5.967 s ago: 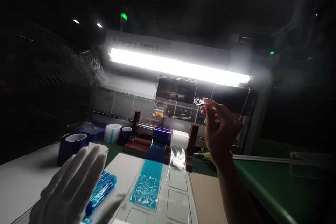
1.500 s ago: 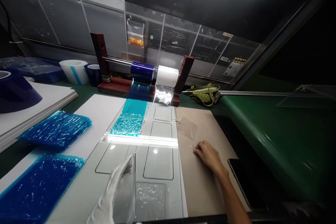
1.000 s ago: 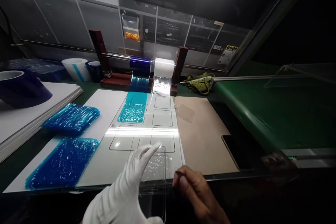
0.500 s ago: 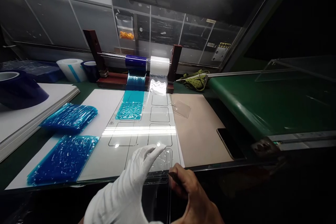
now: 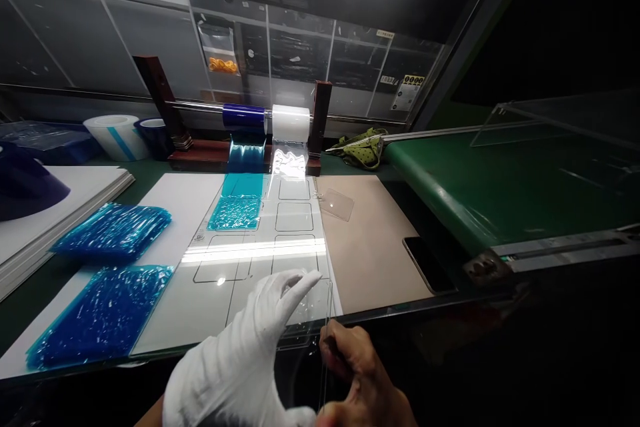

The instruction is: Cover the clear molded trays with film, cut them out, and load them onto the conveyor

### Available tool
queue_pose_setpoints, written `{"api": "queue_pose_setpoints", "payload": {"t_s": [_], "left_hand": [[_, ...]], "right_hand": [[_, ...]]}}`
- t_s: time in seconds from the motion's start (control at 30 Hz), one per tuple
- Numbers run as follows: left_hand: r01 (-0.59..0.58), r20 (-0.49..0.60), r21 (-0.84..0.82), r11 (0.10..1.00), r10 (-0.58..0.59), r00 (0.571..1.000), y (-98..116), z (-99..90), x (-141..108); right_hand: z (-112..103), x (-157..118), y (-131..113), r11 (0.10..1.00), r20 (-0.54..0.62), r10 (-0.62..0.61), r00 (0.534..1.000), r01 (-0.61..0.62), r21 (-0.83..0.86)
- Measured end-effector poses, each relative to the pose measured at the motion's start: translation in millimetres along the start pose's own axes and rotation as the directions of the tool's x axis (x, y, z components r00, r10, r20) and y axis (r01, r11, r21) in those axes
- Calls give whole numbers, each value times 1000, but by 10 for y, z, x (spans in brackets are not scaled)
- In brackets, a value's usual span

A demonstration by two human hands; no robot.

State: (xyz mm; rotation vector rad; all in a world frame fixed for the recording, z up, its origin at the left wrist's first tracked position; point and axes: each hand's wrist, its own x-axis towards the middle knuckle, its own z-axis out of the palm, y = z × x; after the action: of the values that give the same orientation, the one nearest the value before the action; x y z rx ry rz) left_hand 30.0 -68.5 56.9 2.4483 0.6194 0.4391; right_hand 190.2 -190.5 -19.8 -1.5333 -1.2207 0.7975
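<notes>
My left hand [image 5: 245,360], in a white glove, grips a thin clear plastic plate [image 5: 303,363] at its edges, with the fingertips on its far end and the thumb low at the near end. The plate is tilted at the front edge of the table. My bare right hand [image 5: 363,373] is closed at the plate's right edge, its fingers bent. Something dark shows between the fingers there, but I cannot make out what it is. Beyond my hands lies a glass sheet [image 5: 260,307] with black rounded outlines. A blue film strip [image 5: 235,213] lies over it.
A wooden stand [image 5: 200,157] carries a blue film roll [image 5: 244,118] and a white film roll [image 5: 291,123]. Two blue film-covered stacks [image 5: 100,313] lie left. A clear card [image 5: 337,205] rests on brown board [image 5: 365,267], near a phone [image 5: 427,263]. A green conveyor belt [image 5: 510,193] stands right.
The view has shifted slightly, so the table's things appear further left. The plate has turned more edge-on, and my right hand has dropped slightly along its right edge. My left hand keeps its grip.
</notes>
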Motion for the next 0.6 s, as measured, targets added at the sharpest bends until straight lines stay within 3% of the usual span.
{"api": "queue_pose_setpoints", "payload": {"t_s": [0.1, 0.17, 0.27, 0.33, 0.4, 0.47, 0.6], "left_hand": [[32, 14, -11, 999, -32, 999, 40, 8, 34], [35, 5, 22, 999, -35, 999, 70, 29, 55], [71, -111, 169, 983, -53, 992, 132, 62, 69], [179, -235, 304, 936, -109, 966, 170, 86, 63], [269, -297, 410, 872, -151, 943, 193, 117, 53], [286, -309, 475, 832, -147, 940, 206, 146, 48], [259, -350, 550, 794, -63, 935, 222, 155, 78]], "right_hand": [[18, 7, 122, 999, 43, -10, 999, 11, -32], [54, -10, 147, 999, -45, -28, 999, 26, -41], [25, -20, 102, 985, -239, -172, 956, 164, -54], [-118, 64, 61, 969, -268, -243, 932, 217, -121], [-340, 268, 64, 950, -228, -242, 943, 181, -256], [-569, 576, 143, 899, -177, -209, 962, 118, -422], [-815, 1217, 470, 870, -202, -195, 960, 74, -487]]}}
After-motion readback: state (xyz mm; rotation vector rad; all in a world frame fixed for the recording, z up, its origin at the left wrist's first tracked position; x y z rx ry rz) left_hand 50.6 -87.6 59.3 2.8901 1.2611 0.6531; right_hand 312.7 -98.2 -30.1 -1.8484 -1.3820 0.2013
